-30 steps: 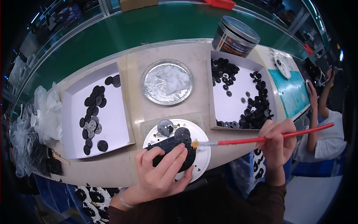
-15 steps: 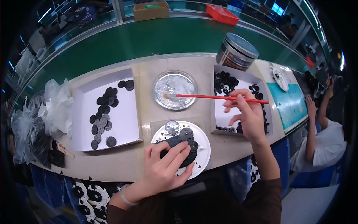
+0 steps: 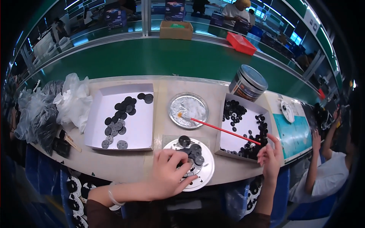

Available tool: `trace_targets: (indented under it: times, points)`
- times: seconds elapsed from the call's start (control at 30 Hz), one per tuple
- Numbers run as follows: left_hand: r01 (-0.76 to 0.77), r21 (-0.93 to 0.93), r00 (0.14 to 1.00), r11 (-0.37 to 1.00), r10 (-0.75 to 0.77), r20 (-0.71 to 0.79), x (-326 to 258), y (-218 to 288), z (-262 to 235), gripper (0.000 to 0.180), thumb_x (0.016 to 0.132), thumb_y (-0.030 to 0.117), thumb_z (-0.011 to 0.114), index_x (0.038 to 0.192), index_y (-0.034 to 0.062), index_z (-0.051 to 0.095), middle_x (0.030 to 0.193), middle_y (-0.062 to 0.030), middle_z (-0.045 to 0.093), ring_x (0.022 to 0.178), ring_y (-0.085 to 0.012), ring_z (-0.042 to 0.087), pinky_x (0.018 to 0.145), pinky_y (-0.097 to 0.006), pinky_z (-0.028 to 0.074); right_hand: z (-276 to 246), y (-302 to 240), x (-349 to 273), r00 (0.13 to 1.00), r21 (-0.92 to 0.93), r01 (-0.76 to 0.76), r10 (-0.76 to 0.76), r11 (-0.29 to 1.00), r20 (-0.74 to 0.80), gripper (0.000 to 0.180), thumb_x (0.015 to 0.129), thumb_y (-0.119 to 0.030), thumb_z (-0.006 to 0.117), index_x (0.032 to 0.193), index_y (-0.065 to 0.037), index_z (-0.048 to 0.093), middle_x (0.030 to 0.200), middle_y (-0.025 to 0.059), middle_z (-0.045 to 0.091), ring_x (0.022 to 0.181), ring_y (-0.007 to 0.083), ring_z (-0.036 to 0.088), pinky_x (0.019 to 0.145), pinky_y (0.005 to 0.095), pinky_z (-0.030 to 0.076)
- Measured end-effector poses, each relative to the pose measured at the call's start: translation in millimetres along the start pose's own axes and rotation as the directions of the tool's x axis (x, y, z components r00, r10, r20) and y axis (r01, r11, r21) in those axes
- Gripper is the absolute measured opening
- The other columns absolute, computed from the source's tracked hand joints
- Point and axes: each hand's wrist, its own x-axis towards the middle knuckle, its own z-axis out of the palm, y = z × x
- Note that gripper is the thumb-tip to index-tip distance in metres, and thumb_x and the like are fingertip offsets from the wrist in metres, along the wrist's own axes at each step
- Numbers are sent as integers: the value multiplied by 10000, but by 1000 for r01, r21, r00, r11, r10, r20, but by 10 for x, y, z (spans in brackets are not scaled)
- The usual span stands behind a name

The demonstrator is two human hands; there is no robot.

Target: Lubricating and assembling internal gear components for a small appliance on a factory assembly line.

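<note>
My left hand point(image 3: 167, 174) is bent over the near left part of a white round base point(image 3: 207, 173), its thumb over the near side. Several grey gears point(image 3: 199, 160) and a black gear point(image 3: 184, 141) sit on the base; my fingers hide part of it. A brush with a red handle point(image 3: 228, 132) slants from a round dish of whitish grease point(image 3: 189, 110), where its bristles lie, across the right-hand box. My right hand point(image 3: 270, 155) is at that box's near right corner, beside the handle's end, fingers apart and loosely bent, with nothing seen in them.
A white box point(image 3: 91, 133) with black and grey discs stands left, beside plastic bags point(image 3: 72, 102). The right box point(image 3: 219, 142) holds small black gears. Behind it is a tin point(image 3: 248, 83). A green surface point(image 3: 152, 57) runs behind. A co-worker's hand point(image 3: 316, 140) is at far right.
My right hand has let go of the brush and moved down and right; the brush now slants from the dish. My left hand has shifted on the base, and more gears show. The view has shifted.
</note>
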Motion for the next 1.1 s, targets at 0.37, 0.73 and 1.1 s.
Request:
trace_targets:
  times: [0.37,0.73,1.1]
  points:
    - [343,256,939,904,-327,-102,1584,-1624,82,289,623,310,709,754,54,675,779,-103,494,830,-255,424,736,-322,372,-398,5,-332,968,-243,196,-228,950,-109,344,872,-147,464,1170,8,391,561,22,499,432,44,413,405,140,301]
    - [444,750,802,491,-590,-88,1968,-2717,300,124,737,141,547,785,135,662,876,-66,642,860,-213,574,739,-321,379,-555,-20,-517,939,-388,230,-308,892,-152,322,877,-126,456,1163,9,395,570,18,497,453,46,423,422,144,298]
    - [288,42,852,957,-236,-467,629,-1105,-1624,245,768,0,527,1008,47,541,627,-18,449,574,-79,451,542,-221,364,-292,-85,-461,951,-272,303,-306,913,34,357,860,-37,454,1190,77,377,647,107,564,514,112,469,476,200,383]
